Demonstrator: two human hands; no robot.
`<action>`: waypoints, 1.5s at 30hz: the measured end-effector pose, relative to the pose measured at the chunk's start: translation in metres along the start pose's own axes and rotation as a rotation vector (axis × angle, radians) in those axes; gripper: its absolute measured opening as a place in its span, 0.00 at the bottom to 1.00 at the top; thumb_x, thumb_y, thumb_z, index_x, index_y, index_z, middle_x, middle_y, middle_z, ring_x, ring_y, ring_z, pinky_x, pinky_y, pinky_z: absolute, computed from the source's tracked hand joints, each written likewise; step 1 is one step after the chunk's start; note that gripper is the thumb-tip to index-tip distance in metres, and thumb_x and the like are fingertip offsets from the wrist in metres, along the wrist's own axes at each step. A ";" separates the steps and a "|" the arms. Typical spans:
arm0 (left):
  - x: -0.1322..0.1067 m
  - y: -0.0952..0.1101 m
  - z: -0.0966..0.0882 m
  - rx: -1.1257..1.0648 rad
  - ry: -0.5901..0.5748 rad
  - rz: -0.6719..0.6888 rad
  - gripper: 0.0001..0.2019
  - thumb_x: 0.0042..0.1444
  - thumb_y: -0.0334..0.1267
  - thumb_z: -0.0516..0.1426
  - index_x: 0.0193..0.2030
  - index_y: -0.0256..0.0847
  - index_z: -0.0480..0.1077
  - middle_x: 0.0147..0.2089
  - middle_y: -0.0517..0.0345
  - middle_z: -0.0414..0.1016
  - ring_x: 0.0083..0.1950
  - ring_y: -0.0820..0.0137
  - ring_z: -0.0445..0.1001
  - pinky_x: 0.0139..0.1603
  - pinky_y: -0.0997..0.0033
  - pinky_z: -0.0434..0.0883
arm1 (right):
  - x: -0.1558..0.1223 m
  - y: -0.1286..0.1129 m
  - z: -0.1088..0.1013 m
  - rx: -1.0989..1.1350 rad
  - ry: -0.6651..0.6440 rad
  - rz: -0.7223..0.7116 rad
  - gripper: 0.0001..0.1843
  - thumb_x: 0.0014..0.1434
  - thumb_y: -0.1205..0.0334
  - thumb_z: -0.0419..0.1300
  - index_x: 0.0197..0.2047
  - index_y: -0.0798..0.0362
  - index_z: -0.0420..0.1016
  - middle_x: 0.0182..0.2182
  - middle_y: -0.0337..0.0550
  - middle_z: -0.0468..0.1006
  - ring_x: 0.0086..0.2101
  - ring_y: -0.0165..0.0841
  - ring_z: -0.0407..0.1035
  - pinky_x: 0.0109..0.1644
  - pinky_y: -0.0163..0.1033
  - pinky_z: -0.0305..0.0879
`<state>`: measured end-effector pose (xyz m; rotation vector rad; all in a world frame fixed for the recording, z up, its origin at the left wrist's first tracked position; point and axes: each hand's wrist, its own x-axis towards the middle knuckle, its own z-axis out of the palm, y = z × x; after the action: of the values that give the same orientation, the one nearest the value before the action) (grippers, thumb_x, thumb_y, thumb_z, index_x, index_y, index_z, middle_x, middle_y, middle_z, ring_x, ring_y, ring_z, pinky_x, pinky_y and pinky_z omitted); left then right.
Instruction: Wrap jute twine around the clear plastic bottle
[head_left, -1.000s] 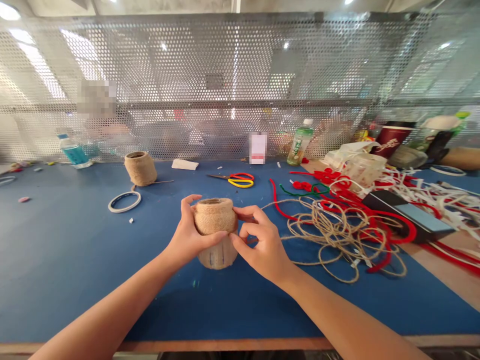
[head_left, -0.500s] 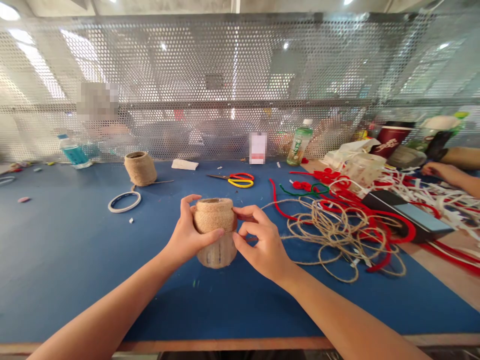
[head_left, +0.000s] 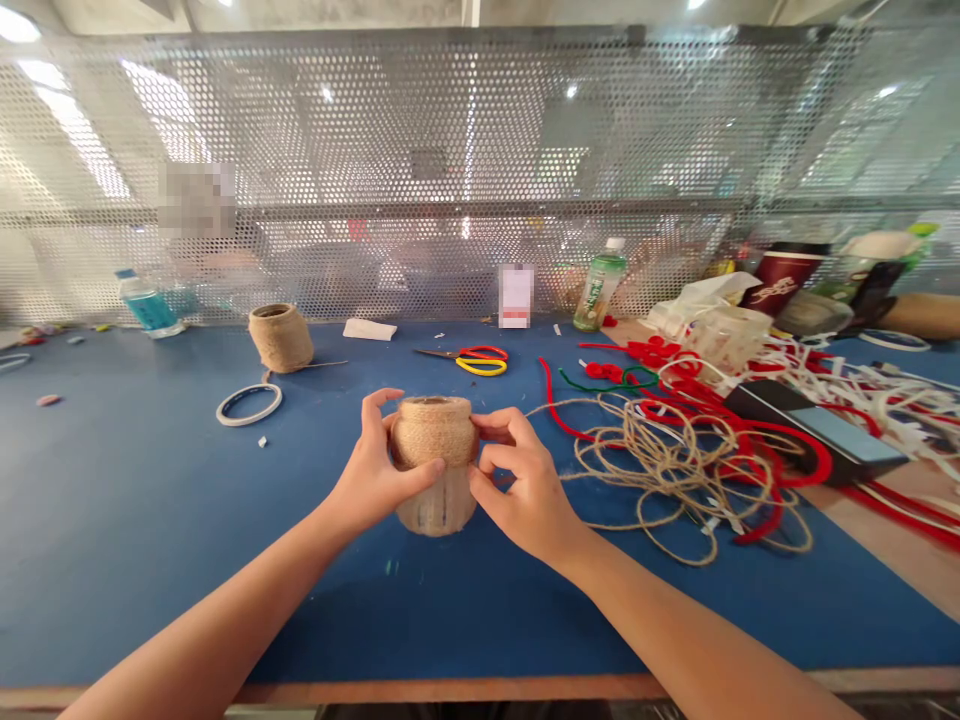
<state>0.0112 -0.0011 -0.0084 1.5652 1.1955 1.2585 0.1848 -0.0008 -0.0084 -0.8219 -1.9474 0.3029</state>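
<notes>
Your left hand [head_left: 373, 465] and right hand [head_left: 527, 490] are both clamped around the wound upper half of an upright jute-wrapped jar [head_left: 433, 435], loose jute twine [head_left: 679, 490] just right of them.

Loose twine [head_left: 682, 480] right of wrapped jar [head_left: 433, 435], scissors [head_left: 480, 358] behind, second wrapped jar [head_left: 281, 338] left.
</notes>
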 end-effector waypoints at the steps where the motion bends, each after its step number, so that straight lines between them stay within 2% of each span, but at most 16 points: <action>1: 0.000 0.000 -0.001 0.003 -0.012 0.002 0.35 0.40 0.39 0.60 0.52 0.45 0.45 0.42 0.55 0.67 0.44 0.65 0.69 0.46 0.59 0.66 | 0.000 0.000 0.000 -0.001 0.001 0.003 0.13 0.48 0.73 0.55 0.16 0.56 0.58 0.39 0.46 0.65 0.42 0.35 0.66 0.44 0.44 0.67; 7: -0.002 0.002 -0.001 0.057 -0.042 0.043 0.39 0.40 0.38 0.62 0.55 0.45 0.43 0.45 0.52 0.66 0.46 0.63 0.69 0.49 0.56 0.66 | 0.000 0.000 0.001 0.002 0.005 0.006 0.13 0.48 0.74 0.55 0.16 0.56 0.57 0.38 0.46 0.65 0.42 0.35 0.66 0.44 0.43 0.67; 14: -0.004 0.004 0.003 0.090 0.003 0.051 0.42 0.37 0.38 0.64 0.55 0.45 0.43 0.43 0.54 0.67 0.44 0.62 0.70 0.49 0.55 0.66 | -0.001 -0.001 0.001 -0.006 -0.007 0.002 0.13 0.49 0.73 0.54 0.17 0.55 0.58 0.39 0.45 0.64 0.43 0.35 0.65 0.45 0.44 0.67; 26: -0.003 0.003 0.002 0.118 0.026 0.024 0.39 0.37 0.37 0.63 0.54 0.46 0.45 0.39 0.58 0.66 0.42 0.64 0.70 0.45 0.59 0.67 | -0.003 -0.003 0.001 -0.024 -0.014 -0.058 0.12 0.49 0.72 0.56 0.18 0.55 0.60 0.40 0.46 0.64 0.45 0.37 0.63 0.46 0.45 0.66; 35: -0.001 0.001 0.001 0.120 0.091 0.001 0.34 0.36 0.39 0.62 0.49 0.45 0.47 0.36 0.62 0.65 0.37 0.68 0.68 0.39 0.65 0.67 | 0.002 -0.004 -0.002 -0.001 -0.013 -0.016 0.09 0.51 0.71 0.56 0.21 0.55 0.62 0.41 0.47 0.63 0.43 0.35 0.64 0.46 0.43 0.68; 40: -0.001 0.003 0.002 0.102 0.116 -0.005 0.34 0.35 0.41 0.62 0.48 0.44 0.47 0.35 0.61 0.65 0.37 0.68 0.67 0.39 0.64 0.66 | 0.002 -0.004 -0.003 -0.023 -0.009 0.045 0.09 0.51 0.70 0.55 0.22 0.54 0.62 0.40 0.46 0.64 0.42 0.34 0.65 0.42 0.42 0.69; 45: 0.001 0.001 0.001 0.109 0.115 -0.004 0.35 0.35 0.40 0.62 0.48 0.44 0.47 0.36 0.60 0.65 0.38 0.68 0.67 0.40 0.63 0.66 | 0.002 -0.001 -0.002 -0.056 0.008 0.047 0.08 0.52 0.69 0.55 0.22 0.54 0.63 0.40 0.47 0.65 0.41 0.35 0.66 0.43 0.44 0.68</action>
<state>0.0120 -0.0008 -0.0073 1.5851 1.3590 1.3150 0.1855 -0.0007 -0.0052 -0.9044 -1.9392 0.2738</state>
